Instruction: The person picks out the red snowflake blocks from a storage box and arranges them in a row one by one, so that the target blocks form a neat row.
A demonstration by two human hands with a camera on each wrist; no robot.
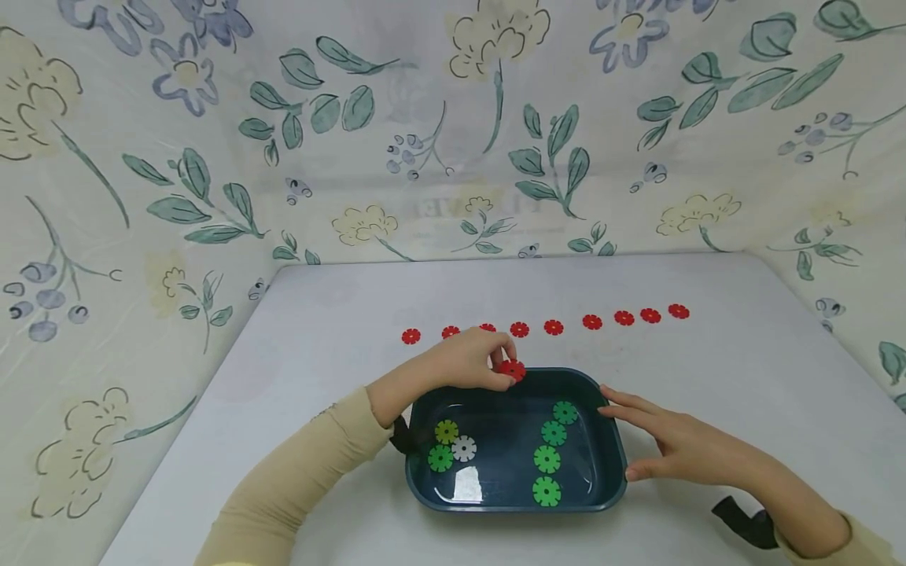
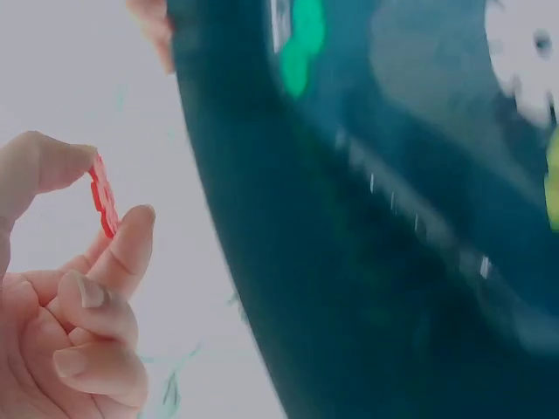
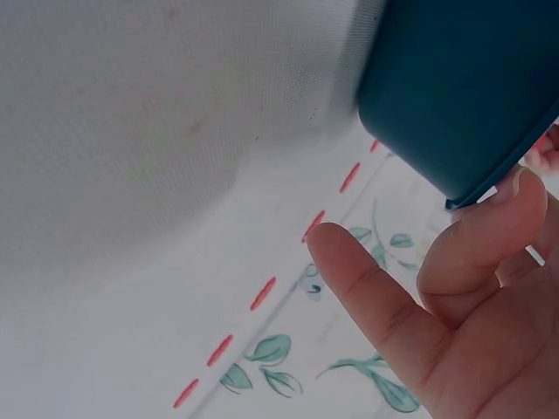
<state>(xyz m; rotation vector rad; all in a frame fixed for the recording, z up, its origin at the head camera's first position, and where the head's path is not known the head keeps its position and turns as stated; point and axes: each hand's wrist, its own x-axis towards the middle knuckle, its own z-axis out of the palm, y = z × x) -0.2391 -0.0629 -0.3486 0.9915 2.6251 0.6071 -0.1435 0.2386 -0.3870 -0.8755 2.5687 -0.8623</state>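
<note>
My left hand [image 1: 463,360] pinches a red notched plastic disc [image 1: 513,370] between thumb and forefinger, over the far rim of a dark blue tub [image 1: 517,509]. In the left wrist view the red disc [image 2: 104,196] is seen nearly edge-on, and the other fingers curl toward the palm. Beside the tub's right end is my right hand [image 1: 683,444], its fingers extended and fingertips at the rim. Inside the tub, several green discs [image 1: 547,459] form a column on the right. A white disc [image 1: 463,449], a yellow-green disc [image 1: 447,431] and a green disc [image 1: 440,457] cluster on the left.
Behind the tub, several red discs [image 1: 554,327] lie in a spaced row across the white table [image 1: 340,314]; my left hand partly covers some. A floral-patterned cloth [image 1: 425,118] rises behind and beside the table. Black straps circle both wrists.
</note>
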